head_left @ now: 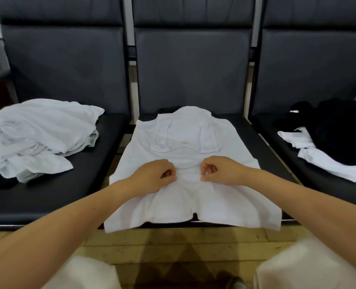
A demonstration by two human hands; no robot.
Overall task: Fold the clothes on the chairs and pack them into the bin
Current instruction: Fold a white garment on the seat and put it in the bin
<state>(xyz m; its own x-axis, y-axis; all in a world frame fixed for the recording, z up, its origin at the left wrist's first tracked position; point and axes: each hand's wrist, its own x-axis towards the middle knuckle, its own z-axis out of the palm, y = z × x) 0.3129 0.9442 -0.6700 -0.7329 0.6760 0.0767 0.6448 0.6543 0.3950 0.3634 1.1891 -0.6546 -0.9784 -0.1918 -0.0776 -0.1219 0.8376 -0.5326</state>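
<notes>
Left hand [155, 174] and right hand [221, 171] each pinched the white shirt [185, 147] laid flat on the middle chair [193, 69].

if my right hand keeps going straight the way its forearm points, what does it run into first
Probably the left hand: the right hand points left across the white shirt both pinch, with a narrow strip of fabric between them. Depth is hard to judge.

At six o'clock we see a yellowish wooden floor [173, 243] with dark seams between its boards. A grey shoe [235, 284] tip shows at the bottom edge, and white trouser legs [310, 265] flank it at five and seven o'clock.
</notes>
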